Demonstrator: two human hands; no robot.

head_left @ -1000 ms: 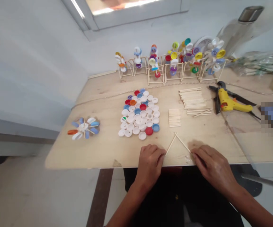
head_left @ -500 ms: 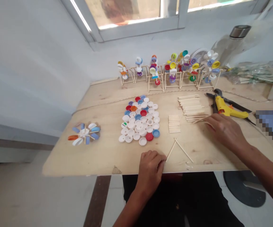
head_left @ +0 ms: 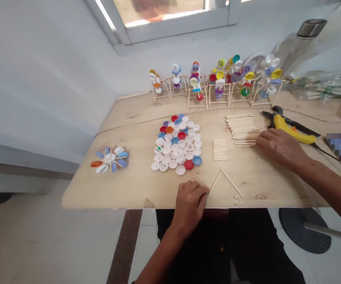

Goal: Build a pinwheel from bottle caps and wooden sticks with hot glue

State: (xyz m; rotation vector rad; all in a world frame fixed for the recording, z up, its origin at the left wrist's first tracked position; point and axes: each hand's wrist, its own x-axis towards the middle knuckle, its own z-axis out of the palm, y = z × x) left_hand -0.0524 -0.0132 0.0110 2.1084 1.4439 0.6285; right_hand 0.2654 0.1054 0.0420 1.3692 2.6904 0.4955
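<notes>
Two thin wooden sticks (head_left: 226,181) lie joined in an upturned V near the front edge of the wooden board (head_left: 135,185). My left hand (head_left: 191,202) rests at the board's edge, fingers curled, pinching the lower end of the left stick. My right hand (head_left: 278,146) is stretched out to the right, its fingertips at the end of the pile of long sticks (head_left: 243,129); whether it holds one is hidden. A small stack of short sticks (head_left: 220,149) lies between the V and the long pile.
A cluster of plastic bottle caps (head_left: 177,144) sits mid-board, a cap pinwheel (head_left: 110,159) at the left. Several stick-and-cap windmills (head_left: 217,81) line the back. A yellow glue gun (head_left: 291,130) and black pliers lie right of the sticks, a bag of sticks (head_left: 324,85) beyond.
My right hand left the right leg of the V and reached up and right to the long stick pile. My left hand stayed on the left leg.
</notes>
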